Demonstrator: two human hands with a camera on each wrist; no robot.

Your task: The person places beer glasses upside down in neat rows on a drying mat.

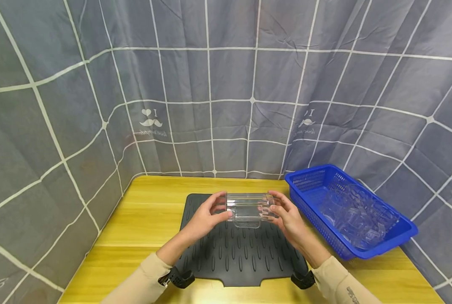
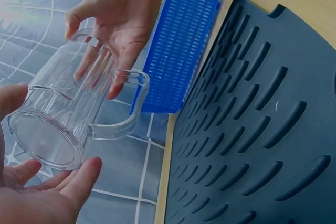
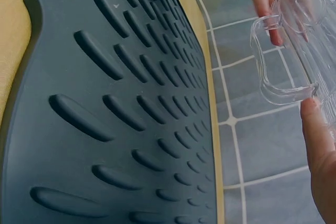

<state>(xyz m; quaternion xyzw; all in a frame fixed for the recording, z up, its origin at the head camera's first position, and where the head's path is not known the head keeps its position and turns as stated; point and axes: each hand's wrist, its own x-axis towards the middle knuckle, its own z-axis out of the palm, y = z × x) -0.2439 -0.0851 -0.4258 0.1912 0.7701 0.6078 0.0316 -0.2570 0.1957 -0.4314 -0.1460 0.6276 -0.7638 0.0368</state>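
Clear mug crosswise between two grips, handle hanging low

Left grip (image 1: 207,217) closed round one end of a clear mug (image 1: 244,202); thumb on the side nearest the body, fingers on the far side. Right grip (image 1: 291,220) curled round the other end in much the same way.

Key relation: the mug's long axis runs from grip to grip, roughly level, left to right. Neither hand is nearer, since each touches an end. In the left wrist view the disc beside the left grip looks like the base; the rim end sits with the right grip. Handle (image 1: 247,223) juts down and toward the body, between the two grips; a right fingertip lies at or near its rim-side root. My judgement: any turn of the mug depends on that base-left, handle-down lie.

Below both grips, apart from the mug: dark ribbed mat (image 1: 244,257), flat on the yellow desk (image 1: 153,211).

Right of the right grip: blue basket (image 1: 409,229), slanting away, with clear pieces (image 1: 356,215) heaped inside; overlap too muddled to count.

Beyond both grips: grey checked curtain (image 1: 229,76).
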